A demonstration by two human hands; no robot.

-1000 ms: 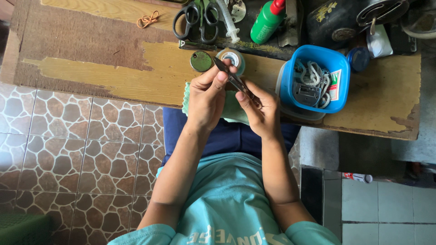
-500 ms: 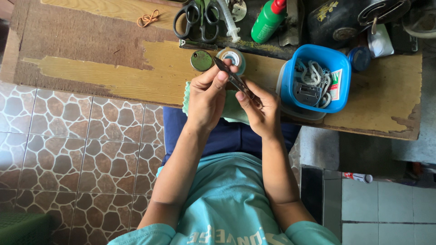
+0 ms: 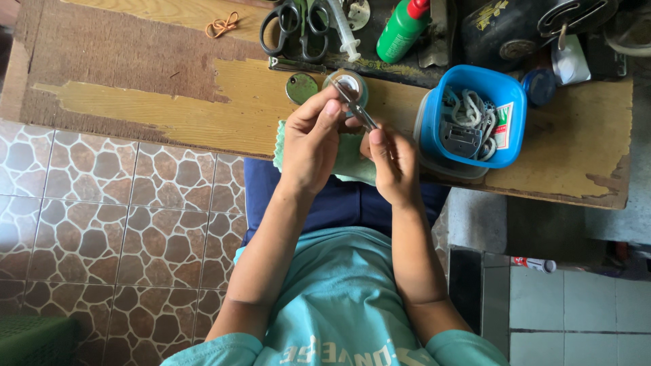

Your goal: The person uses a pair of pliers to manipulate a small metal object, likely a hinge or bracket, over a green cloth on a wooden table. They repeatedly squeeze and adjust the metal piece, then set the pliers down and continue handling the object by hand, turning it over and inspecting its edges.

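Tweezers (image 3: 358, 108), slim and metal, sit just above the frame's centre, pinched between the fingertips of the left hand (image 3: 310, 146) and the right hand (image 3: 393, 163), both closed on them. Under the hands lies a pale green cloth (image 3: 349, 159) at the worn wooden table (image 3: 169, 102) edge. A blue plastic tub (image 3: 475, 115) of cords stands right of them; black scissors (image 3: 295, 24) lie at top centre.

- Soft, even daylight; no harsh glare.
- The far right corner, around the black machine (image 3: 515, 30), falls dim.
- Faint shadows lie under the hands.
- Focus is fairly sharp throughout, with slight softness at the near edge.
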